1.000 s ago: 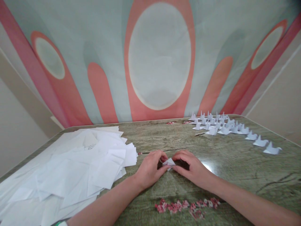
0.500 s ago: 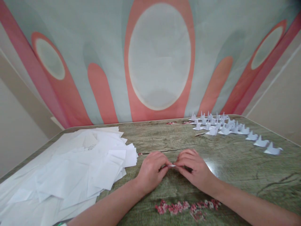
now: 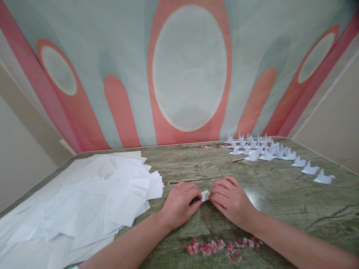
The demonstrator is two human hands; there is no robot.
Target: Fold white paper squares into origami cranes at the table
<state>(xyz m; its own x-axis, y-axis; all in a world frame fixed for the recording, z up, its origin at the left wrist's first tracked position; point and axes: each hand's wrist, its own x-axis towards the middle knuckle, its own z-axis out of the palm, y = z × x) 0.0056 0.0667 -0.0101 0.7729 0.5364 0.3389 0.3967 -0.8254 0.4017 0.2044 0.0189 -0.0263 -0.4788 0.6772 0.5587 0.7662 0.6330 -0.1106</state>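
A small folded piece of white paper (image 3: 205,195) is held between my two hands over the middle of the table. My left hand (image 3: 181,203) pinches its left edge between thumb and fingers. At the right edge, the fingers and thumb of my right hand (image 3: 232,201) are closed on the same paper. Its lower folds are partly hidden by my fingertips. Several white paper cranes (image 3: 267,153) stand in rows at the back right, apart from my hands. Left of my left hand lies a wide heap of white paper sheets (image 3: 84,209).
The table (image 3: 294,201) has a wood-grain top with pink flowers (image 3: 213,246) printed near its front. Behind its back edge rises a wall hanging (image 3: 126,108) with coral and grey-green shapes. My forearms come in from the front left and front right.
The folded paper has turned so that more of its white face shows between my fingers. My right hand's fingers have drawn closer together. The cranes and the sheets have stayed put.
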